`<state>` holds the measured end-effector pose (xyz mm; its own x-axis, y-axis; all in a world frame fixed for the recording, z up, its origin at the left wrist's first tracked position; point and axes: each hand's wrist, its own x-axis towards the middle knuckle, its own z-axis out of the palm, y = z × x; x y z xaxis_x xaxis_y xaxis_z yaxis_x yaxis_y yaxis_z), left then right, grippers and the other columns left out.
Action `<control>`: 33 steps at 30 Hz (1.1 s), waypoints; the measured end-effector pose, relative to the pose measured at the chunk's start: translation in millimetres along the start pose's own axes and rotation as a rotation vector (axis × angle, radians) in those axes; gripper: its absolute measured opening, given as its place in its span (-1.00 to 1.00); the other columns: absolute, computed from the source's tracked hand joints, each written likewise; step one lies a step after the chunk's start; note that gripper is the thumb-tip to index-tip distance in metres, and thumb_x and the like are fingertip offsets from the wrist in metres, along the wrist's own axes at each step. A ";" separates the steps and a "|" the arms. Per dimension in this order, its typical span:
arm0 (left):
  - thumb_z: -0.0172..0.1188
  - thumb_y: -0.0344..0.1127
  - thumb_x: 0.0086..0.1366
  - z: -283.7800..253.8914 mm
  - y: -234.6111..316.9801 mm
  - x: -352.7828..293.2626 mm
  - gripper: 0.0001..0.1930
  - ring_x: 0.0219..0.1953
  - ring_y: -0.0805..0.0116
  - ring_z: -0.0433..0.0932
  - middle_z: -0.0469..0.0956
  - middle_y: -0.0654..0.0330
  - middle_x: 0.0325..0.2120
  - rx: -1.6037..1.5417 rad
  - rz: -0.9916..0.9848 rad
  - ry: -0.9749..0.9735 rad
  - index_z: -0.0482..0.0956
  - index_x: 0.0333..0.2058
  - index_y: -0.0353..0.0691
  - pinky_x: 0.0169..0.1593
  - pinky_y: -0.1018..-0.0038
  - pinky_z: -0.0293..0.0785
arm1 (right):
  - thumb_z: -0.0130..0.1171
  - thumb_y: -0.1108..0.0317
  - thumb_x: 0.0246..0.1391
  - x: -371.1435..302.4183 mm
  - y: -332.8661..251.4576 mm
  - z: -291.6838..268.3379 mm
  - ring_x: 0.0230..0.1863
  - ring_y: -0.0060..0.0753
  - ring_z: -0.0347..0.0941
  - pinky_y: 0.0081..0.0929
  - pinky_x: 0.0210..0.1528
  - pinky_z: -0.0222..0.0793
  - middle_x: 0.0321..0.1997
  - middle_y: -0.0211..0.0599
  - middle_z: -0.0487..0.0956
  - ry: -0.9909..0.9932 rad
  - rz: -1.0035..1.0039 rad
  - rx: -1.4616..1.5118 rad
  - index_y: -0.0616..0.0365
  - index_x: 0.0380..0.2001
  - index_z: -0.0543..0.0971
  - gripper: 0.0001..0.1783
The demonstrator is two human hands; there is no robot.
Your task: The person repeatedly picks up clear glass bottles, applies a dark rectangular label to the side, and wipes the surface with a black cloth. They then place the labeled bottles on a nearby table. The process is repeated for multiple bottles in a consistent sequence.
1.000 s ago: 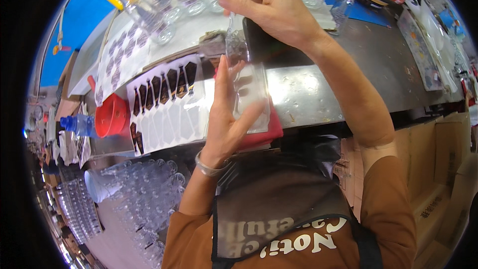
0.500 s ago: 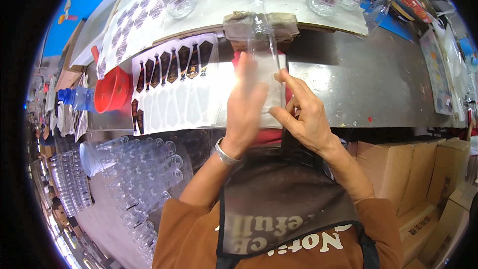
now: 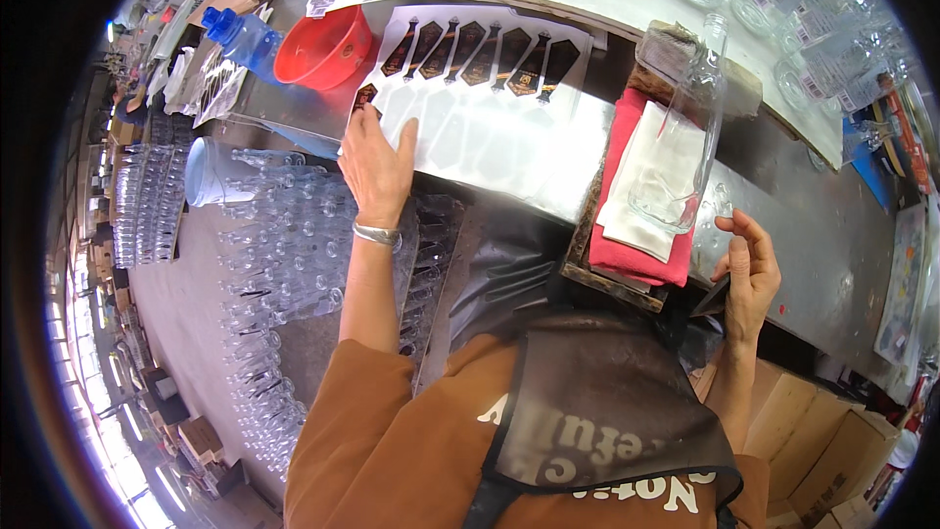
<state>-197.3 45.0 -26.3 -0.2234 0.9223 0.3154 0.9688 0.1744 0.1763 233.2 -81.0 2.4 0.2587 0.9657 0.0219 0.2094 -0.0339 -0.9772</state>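
Bottle (image 3: 690,132), clear glass, on its side: body on white cloth (image 3: 627,232) over red cloth (image 3: 632,264), neck across rag-padded support (image 3: 669,49). Round glass would likely roll if nudged; best kept centred there. Right hand (image 3: 749,279) beside its base, fingers half curled, dark flat piece (image 3: 711,298) against them; whether gripped, cannot tell. Left hand (image 3: 380,171) released, thumb and fingers apart, tips at a dark printed motif (image 3: 363,96) on the sheet (image 3: 470,127); contact unclear. Thin print probably creases easily: light touch, edge only, sheet kept flat. Red bowl (image 3: 313,51) close beyond; mind the wrist. Labelled bottles (image 3: 822,39) stand farther off, right.
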 end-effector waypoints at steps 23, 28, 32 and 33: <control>0.40 -0.41 0.08 4.4 21.2 -80.2 -0.53 0.21 0.06 0.46 0.54 0.11 0.07 -0.384 0.567 -0.061 0.57 0.02 -0.22 0.30 0.13 0.29 | 0.17 0.42 0.28 -3.9 4.9 2.6 -0.40 -0.71 0.49 -0.71 -0.36 0.37 -0.27 -0.30 0.71 0.003 -0.057 -0.175 0.26 -0.04 0.62 -0.77; 0.14 -0.43 0.42 -22.4 42.1 -64.0 -0.82 0.05 0.27 0.60 0.65 0.09 -0.05 -1.061 -0.076 -0.355 0.62 -0.09 -0.35 0.21 0.32 0.44 | 0.19 0.41 0.25 -5.5 2.0 -8.3 -0.43 -0.66 0.51 -0.65 -0.35 0.41 -0.30 -0.25 0.72 0.053 -0.030 -0.159 0.28 -0.08 0.63 -0.77; 0.04 -0.33 0.50 -34.2 114.9 -10.7 -0.69 0.17 0.22 0.52 0.53 -0.08 0.12 -1.493 -0.096 -0.522 0.52 0.05 -0.44 0.30 0.34 0.37 | 0.14 0.44 0.29 1.1 -3.9 -10.4 -0.47 -0.78 0.38 -0.75 -0.42 0.30 -0.27 -0.33 0.71 0.032 -0.112 -0.238 0.28 -0.03 0.61 -0.76; 0.09 -0.39 0.46 -41.0 145.4 -0.5 -0.75 0.14 0.29 0.53 0.58 -0.05 0.09 -1.538 0.096 -0.462 0.59 -0.03 -0.45 0.24 0.43 0.39 | 0.15 0.42 0.29 1.7 -8.1 -10.0 -0.47 -0.77 0.39 -0.74 -0.42 0.30 -0.28 -0.33 0.71 0.033 -0.123 -0.247 0.28 -0.04 0.62 -0.76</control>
<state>-60.8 55.8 37.3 0.1548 0.9787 0.1352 -0.1088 -0.1191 0.9869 241.4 -81.6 12.4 0.2463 0.9578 0.1483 0.4636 0.0180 -0.8858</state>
